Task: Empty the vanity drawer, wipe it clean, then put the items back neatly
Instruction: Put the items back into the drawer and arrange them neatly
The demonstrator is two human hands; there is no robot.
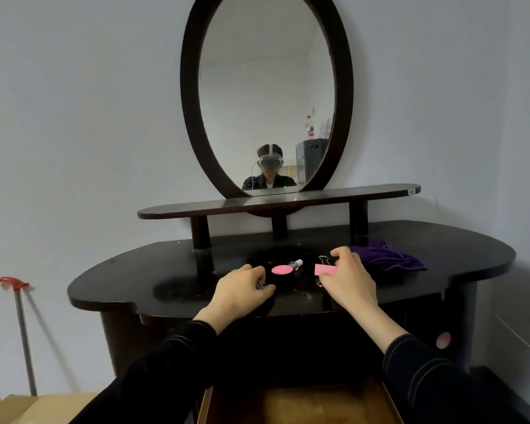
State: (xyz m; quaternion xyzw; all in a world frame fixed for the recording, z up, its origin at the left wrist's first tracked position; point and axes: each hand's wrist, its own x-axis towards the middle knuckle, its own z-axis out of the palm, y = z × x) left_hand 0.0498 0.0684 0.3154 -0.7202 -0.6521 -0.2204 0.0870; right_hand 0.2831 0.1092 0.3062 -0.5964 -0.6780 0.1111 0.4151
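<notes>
Pink binder clip (325, 269) pinched by right hand (349, 281), just right of pink compact (281, 270). Left of compact, left hand (240, 290) curled round small clips (261, 285), mostly hidden. Open drawer (303, 405) below compact, cut off by frame edge.

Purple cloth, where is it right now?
Head view: the purple cloth lies bunched on the vanity top, right side, just past the right hand and pink binder clip.
</notes>
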